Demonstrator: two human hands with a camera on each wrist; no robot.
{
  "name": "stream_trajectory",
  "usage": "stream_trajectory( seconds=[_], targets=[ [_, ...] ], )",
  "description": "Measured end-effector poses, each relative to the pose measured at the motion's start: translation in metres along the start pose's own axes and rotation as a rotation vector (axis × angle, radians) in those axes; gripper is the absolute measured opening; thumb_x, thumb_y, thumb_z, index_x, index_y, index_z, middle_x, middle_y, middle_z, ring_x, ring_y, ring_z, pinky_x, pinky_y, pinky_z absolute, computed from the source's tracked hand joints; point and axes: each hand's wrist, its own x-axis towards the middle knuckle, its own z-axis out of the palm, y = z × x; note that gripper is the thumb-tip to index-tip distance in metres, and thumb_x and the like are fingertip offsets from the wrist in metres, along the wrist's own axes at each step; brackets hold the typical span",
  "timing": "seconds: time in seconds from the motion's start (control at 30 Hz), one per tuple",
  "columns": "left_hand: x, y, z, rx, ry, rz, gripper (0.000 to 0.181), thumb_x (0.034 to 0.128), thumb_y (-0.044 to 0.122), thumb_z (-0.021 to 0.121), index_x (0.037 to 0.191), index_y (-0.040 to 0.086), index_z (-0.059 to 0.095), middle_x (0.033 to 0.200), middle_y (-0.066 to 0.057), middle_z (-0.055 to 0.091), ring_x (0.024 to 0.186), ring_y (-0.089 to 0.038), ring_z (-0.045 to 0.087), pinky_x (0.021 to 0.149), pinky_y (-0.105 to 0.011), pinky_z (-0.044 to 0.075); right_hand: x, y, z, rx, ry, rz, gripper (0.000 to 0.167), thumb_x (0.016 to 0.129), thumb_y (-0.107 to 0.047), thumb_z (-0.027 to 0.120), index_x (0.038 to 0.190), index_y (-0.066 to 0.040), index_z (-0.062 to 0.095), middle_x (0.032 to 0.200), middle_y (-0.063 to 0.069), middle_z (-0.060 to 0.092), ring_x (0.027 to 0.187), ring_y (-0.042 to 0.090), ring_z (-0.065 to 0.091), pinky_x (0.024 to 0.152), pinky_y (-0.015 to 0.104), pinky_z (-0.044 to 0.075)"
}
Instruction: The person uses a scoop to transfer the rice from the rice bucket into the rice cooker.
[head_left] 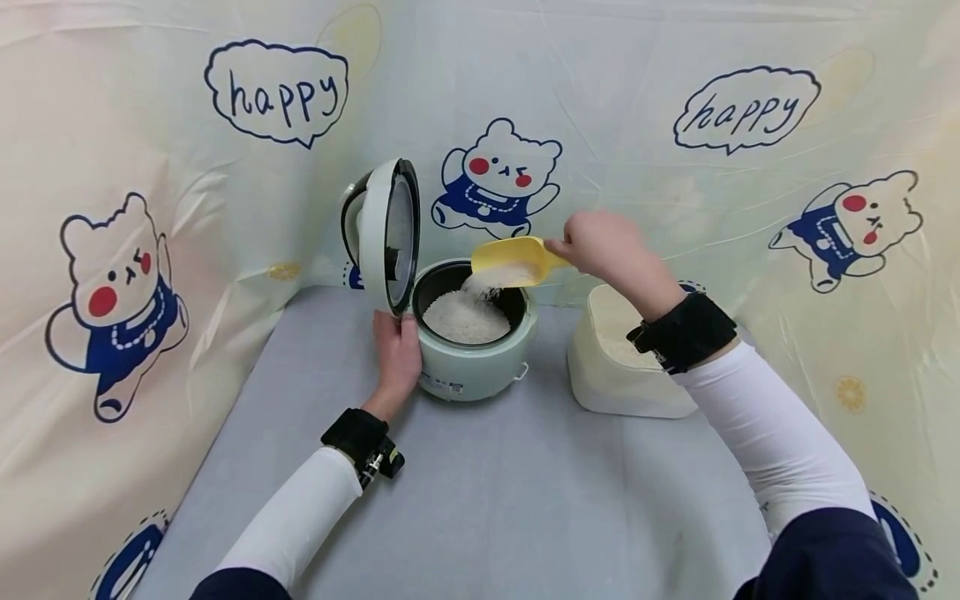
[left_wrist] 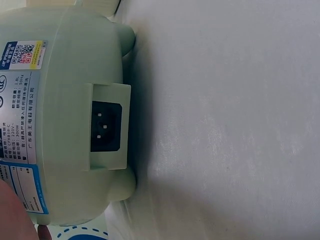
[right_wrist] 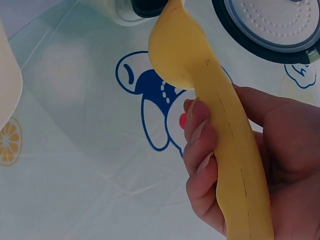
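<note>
A pale green rice cooker (head_left: 471, 367) stands on the table with its lid (head_left: 392, 237) raised on the left. Inside its dark inner pot lies a white mound of rice (head_left: 465, 318). My right hand (head_left: 607, 254) grips the handle of a yellow scoop (head_left: 517, 250), tilted over the pot, with rice spilling from its lip. Fingers curl round the handle (right_wrist: 235, 150) in the right wrist view. My left hand (head_left: 397, 354) rests against the cooker's side below the lid. The left wrist view shows the cooker's power socket (left_wrist: 106, 126) and part of that hand by the labels.
A cream-coloured container (head_left: 592, 375) holding rice stands right of the cooker, under my right forearm. A grey cloth (head_left: 487, 500) covers the table. Behind hangs a printed curtain (head_left: 615, 183) with bears and lettering.
</note>
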Motion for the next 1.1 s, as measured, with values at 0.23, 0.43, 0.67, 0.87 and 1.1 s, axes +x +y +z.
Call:
stream_trajectory(
  seconds=[0.23,0.43,0.67,0.87,1.1],
  targets=[
    [0.000,0.000,0.002,0.006,0.002,0.028,0.057,0.1002,0.012,0.043,0.157,0.014,0.042,0.148,-0.012,0.050,0.134,-0.023,0.044,0.117,-0.044,0.030,-0.005,-0.006,0.001,-0.034,0.081,-0.008,0.053,0.105,-0.037,0.058,0.060,-0.012,0.046,0.059,-0.002,0.034,0.055,0.019,0.039,0.053,0.030,0.025],
    [0.001,0.001,0.002,-0.004,0.000,0.031,0.059,0.0994,0.013,0.044,0.158,0.017,0.042,0.149,-0.011,0.049,0.136,-0.023,0.043,0.118,-0.045,0.029,-0.010,-0.004,0.004,-0.042,0.145,-0.038,0.049,0.105,-0.038,0.060,0.065,-0.009,0.056,0.062,0.002,0.040,0.060,0.023,0.046,0.054,0.032,0.029],
    [0.000,0.003,0.002,-0.003,0.002,0.030,0.058,0.0990,0.012,0.043,0.157,0.014,0.043,0.148,-0.013,0.049,0.135,-0.024,0.043,0.118,-0.044,0.030,-0.014,0.010,0.014,0.042,0.166,-0.090,0.040,0.104,-0.035,0.063,0.081,-0.003,0.069,0.067,0.007,0.054,0.065,0.028,0.052,0.057,0.034,0.037],
    [0.001,0.001,0.001,-0.005,0.015,0.024,0.057,0.0981,0.011,0.044,0.155,0.011,0.045,0.146,-0.015,0.050,0.134,-0.026,0.043,0.117,-0.046,0.030,-0.016,0.024,0.023,0.143,0.068,-0.070,0.043,0.105,-0.036,0.060,0.080,-0.003,0.070,0.069,0.008,0.064,0.065,0.026,0.060,0.059,0.034,0.043],
    [0.001,0.000,0.001,0.001,0.020,0.014,0.057,0.0982,0.011,0.044,0.155,0.010,0.044,0.146,-0.016,0.049,0.133,-0.026,0.043,0.117,-0.045,0.030,-0.015,0.044,0.035,0.398,-0.166,0.011,0.048,0.109,-0.040,0.052,0.091,-0.001,0.072,0.076,0.012,0.071,0.065,0.022,0.064,0.062,0.031,0.050]
  ],
)
